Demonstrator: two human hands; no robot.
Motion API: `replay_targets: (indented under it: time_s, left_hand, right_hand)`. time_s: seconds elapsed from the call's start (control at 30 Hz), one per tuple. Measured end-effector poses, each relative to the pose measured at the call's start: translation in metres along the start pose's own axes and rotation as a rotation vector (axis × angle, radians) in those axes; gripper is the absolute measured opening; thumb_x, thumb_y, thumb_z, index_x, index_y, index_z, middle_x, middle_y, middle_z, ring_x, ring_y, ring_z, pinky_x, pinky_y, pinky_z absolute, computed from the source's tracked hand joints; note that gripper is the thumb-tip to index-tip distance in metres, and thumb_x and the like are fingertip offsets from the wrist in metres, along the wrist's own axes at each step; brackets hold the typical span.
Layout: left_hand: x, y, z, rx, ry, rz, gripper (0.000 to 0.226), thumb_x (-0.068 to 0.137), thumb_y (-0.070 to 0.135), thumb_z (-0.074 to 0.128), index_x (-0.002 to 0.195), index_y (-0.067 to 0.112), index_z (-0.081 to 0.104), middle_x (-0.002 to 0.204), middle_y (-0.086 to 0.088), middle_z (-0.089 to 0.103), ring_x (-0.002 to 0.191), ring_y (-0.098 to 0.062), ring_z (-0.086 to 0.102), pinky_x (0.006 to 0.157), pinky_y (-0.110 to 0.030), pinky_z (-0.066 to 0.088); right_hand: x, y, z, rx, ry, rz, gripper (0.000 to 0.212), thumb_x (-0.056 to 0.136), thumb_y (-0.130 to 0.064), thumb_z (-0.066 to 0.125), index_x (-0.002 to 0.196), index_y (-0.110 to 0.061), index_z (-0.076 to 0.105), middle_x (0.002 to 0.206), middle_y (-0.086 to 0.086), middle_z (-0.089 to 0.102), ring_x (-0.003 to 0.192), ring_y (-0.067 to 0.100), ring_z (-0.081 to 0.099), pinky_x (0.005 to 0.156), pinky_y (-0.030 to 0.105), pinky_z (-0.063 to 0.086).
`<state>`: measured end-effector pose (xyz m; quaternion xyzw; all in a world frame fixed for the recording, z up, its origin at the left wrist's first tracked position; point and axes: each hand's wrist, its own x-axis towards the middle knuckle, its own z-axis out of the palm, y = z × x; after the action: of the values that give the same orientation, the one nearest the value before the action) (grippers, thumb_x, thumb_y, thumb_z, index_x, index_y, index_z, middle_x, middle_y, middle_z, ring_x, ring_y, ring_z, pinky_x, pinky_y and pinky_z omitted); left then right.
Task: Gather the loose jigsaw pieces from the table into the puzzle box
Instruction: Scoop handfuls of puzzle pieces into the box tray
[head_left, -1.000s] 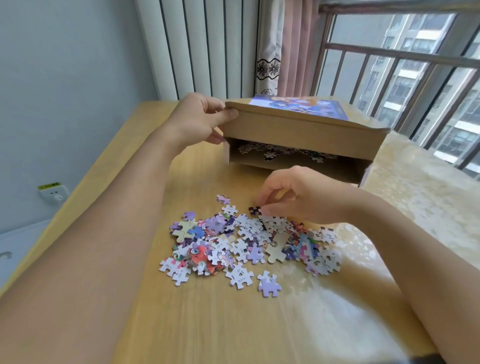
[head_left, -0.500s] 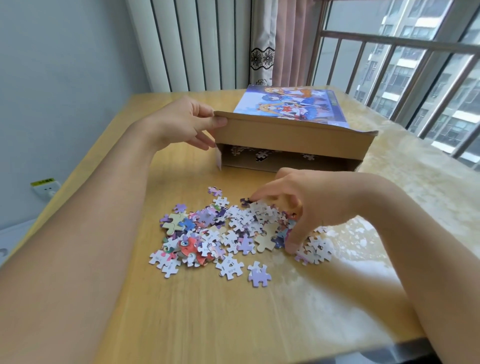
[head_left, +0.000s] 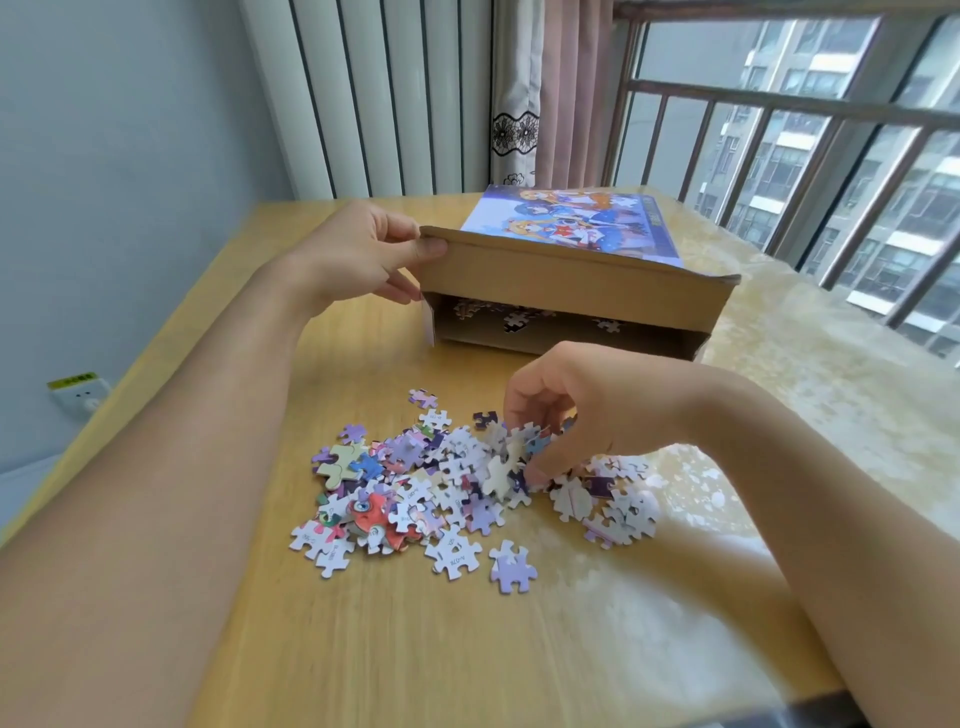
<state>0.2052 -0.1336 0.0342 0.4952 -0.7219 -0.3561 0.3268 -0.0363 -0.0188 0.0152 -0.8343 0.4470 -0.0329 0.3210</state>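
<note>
Since a second ago the right hand (head_left: 587, 415) has dropped from the far rim of the pile into its right part and curled, so that several pieces now stand on edge between its thumb and fingertips; the left hand (head_left: 363, 254) has kept its hold on the box flap. Nearest the person, toward the near edge of the worktop (head_left: 415, 649), a single lilac piece (head_left: 511, 566) lies a little apart from the rest. Beyond it the pieces (head_left: 441, 483) spread in a loose heap across the middle of the worktop, its long axis running left to right, most of it to the left of the right hand, with a small cluster just under and to the right of that wrist. The right hand is closing on a pinch of pieces, not yet lifted clear of the heap. Straight beyond it, a little further from the person, the box (head_left: 571, 291) lies with its open mouth facing the heap, some pieces already inside on its floor. The left hand grips the flap at the box's left corner, thumb on top, holding the mouth open. The coming move looks like a short carry directly away from the person into that opening; the right hand is much the nearer to both heap and mouth.
</note>
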Motion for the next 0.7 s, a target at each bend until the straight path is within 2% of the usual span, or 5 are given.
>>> replay_targets:
  time_s: [0.07, 0.17, 0.43, 0.57, 0.7]
  left_hand:
    - [0.0, 0.0, 0.002, -0.012, 0.027, 0.002, 0.025, 0.093, 0.03, 0.067, 0.111, 0.013, 0.075, 0.106, -0.005, 0.075, 0.079, -0.026, 0.075, 0.068, -0.025, 0.061]
    - [0.002, 0.002, 0.001, -0.032, 0.077, 0.003, 0.022, 0.092, 0.032, 0.069, 0.104, 0.014, 0.076, 0.106, -0.006, 0.075, 0.078, -0.027, 0.075, 0.067, -0.026, 0.061]
    - [0.005, 0.012, 0.006, -0.052, 0.244, 0.08, 0.012, 0.091, 0.033, 0.071, 0.091, 0.021, 0.076, 0.099, -0.009, 0.074, 0.065, -0.022, 0.072, 0.065, -0.029, 0.061]
    - [0.005, 0.018, 0.007, -0.041, 0.247, 0.092, 0.011, 0.091, 0.031, 0.072, 0.09, 0.021, 0.076, 0.097, -0.013, 0.074, 0.069, -0.028, 0.073, 0.065, -0.029, 0.061]
    - [0.003, 0.019, 0.01, -0.026, 0.234, 0.089, 0.011, 0.091, 0.03, 0.072, 0.088, 0.021, 0.076, 0.096, -0.015, 0.074, 0.073, -0.031, 0.073, 0.063, -0.028, 0.06]
  right_hand:
    - [0.0, 0.002, -0.001, 0.113, -0.031, 0.015, 0.024, 0.078, -0.022, 0.087, 0.093, -0.021, 0.069, 0.088, 0.001, 0.077, 0.079, 0.028, 0.073, 0.076, 0.045, 0.062]
    - [0.002, 0.004, -0.005, 0.352, -0.015, 0.069, 0.019, 0.082, -0.011, 0.083, 0.093, -0.01, 0.068, 0.085, 0.008, 0.076, 0.071, 0.021, 0.07, 0.066, 0.031, 0.057]
    - [0.01, 0.016, -0.014, 1.35, 0.406, 0.329, 0.013, 0.083, 0.0, 0.076, 0.094, 0.0, 0.07, 0.091, 0.012, 0.064, 0.064, 0.012, 0.06, 0.052, 0.017, 0.054]
    - [0.014, 0.018, -0.015, 1.492, 0.571, 0.418, 0.011, 0.085, 0.003, 0.073, 0.094, 0.004, 0.067, 0.088, 0.014, 0.062, 0.063, 0.015, 0.059, 0.051, 0.018, 0.056]
    - [0.019, 0.019, -0.018, 1.486, 0.579, 0.524, 0.014, 0.084, 0.005, 0.074, 0.096, 0.005, 0.068, 0.084, 0.016, 0.064, 0.059, 0.015, 0.061, 0.052, 0.02, 0.058]
